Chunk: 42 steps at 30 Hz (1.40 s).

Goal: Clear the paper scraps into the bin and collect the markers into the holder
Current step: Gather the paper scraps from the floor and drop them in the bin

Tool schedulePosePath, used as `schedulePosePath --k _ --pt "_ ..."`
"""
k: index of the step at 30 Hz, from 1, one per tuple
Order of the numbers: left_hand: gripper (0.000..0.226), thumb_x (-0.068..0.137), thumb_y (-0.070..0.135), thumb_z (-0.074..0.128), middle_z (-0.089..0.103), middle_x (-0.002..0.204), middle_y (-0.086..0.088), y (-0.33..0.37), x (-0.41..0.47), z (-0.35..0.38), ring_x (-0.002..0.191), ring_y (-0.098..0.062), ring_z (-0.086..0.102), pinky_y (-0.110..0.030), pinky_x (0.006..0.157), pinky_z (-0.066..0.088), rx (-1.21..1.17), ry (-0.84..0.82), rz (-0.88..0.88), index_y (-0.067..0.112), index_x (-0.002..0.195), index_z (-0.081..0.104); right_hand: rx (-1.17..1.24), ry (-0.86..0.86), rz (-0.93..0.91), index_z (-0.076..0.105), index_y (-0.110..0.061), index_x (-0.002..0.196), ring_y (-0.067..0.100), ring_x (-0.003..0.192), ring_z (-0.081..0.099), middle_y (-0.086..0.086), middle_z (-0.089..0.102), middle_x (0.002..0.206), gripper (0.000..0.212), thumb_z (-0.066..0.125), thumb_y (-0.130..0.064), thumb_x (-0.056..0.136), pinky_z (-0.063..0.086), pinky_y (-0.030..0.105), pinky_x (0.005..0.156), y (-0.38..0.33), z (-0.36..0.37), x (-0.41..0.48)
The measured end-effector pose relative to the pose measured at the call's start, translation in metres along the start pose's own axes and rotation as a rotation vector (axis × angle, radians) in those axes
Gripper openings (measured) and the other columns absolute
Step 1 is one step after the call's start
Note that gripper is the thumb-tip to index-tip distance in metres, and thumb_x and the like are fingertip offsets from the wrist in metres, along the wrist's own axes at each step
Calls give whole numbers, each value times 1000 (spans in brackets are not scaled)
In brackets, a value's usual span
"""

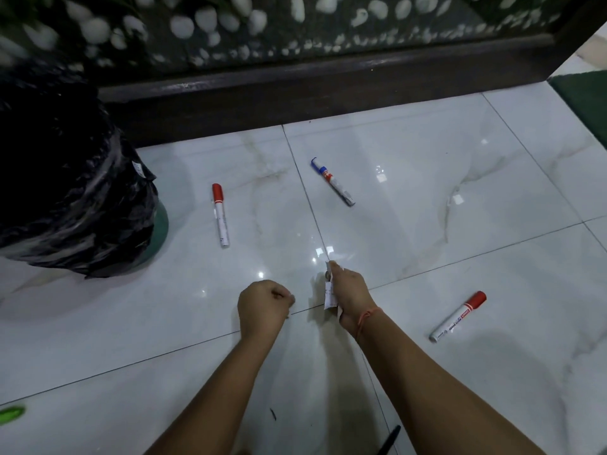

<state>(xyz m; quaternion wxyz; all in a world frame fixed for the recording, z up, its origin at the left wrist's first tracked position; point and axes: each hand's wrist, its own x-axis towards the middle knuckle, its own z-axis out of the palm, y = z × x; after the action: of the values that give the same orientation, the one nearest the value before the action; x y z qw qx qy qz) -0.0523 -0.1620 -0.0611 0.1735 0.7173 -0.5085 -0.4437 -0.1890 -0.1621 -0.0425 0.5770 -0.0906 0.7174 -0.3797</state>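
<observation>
Though crumpled, white printed scrap in rt hand.

The floor is glossy white marble-look tile with faint grey veins and thin dark grout lines. Two white markers have red caps, and a third is white with blue. The bin liner is shiny black, and the paper scrap is white with tiny print. There's a red thread on the right wrist.

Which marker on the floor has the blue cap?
The blue-capped marker, lying farthest from the hands on the tile seam. The marker near the bin and the marker at right both have red caps.
</observation>
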Motion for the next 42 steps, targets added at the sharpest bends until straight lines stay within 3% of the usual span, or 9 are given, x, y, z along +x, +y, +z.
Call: schedulePosePath --k 6,13,16,20,25,28,32,38,42 --pt "16 73 4 72 71 63 -5 27 -16 -66 52 -14 68 -34 65 58 -365 193 -134 16 63 68 312 -151 106 42 -14 55 3 23 34 -8 38 29 44 47 -19 99 29 16 27 -23 58 -22" --pt "19 72 4 74 71 56 6 74 -30 -199 58 -13 69 -30 68 55 -568 604 158 21 66 70 423 -697 96 39 -19 64 1 24 35 -5 35 31 38 38 -25 101 32 13 27 -105 161 -102" --pt "20 76 6 73 71 62 3 74 -15 -267 62 -19 67 -33 68 55 -508 762 246 22 65 67 185 -817 -115 49 -15 69 3 38 50 -5 53 45 35 38 -26 101 41 17 37 -140 215 -131" --pt "13 75 10 72 71 69 -4 57 21 -320 69 -25 69 -44 74 57 -276 733 155 18 65 67 -48 -681 -373 52 -13 72 15 45 50 -1 58 51 36 41 -34 99 43 26 53 -170 287 -145" --pt "25 79 4 57 74 96 -12 47 40 -335 95 -33 65 -37 76 51 168 642 89 17 89 75 -1114 -419 -940 56 -1 115 38 107 54 22 59 118 61 21 -48 100 38 42 82 -161 327 -130" --pt "32 79 0 54 74 106 -8 40 43 -335 103 -29 65 -35 86 50 112 680 50 15 99 74 -1257 -362 -1078 60 -2 94 38 94 56 22 63 101 41 32 -32 99 37 36 72 -157 328 -124" --pt "26 81 7 58 74 99 -3 45 40 -326 94 -24 67 -33 82 51 -6 751 84 16 101 72 -1080 -275 -1160 65 -2 75 33 71 60 14 68 76 20 48 -10 83 44 33 57 -163 319 -119" --pt "15 84 12 64 69 89 5 66 21 -305 84 -7 65 -27 80 51 -374 818 130 14 98 69 -631 -403 -942 70 -20 69 11 68 63 -7 67 66 14 64 -15 81 52 24 63 -169 290 -117" --pt "11 88 13 60 68 87 10 98 -10 -300 86 -9 64 -23 79 50 -575 839 60 16 95 69 -436 -423 -712 69 -27 61 17 70 65 -3 69 67 17 66 -20 76 58 44 78 -187 252 -136"
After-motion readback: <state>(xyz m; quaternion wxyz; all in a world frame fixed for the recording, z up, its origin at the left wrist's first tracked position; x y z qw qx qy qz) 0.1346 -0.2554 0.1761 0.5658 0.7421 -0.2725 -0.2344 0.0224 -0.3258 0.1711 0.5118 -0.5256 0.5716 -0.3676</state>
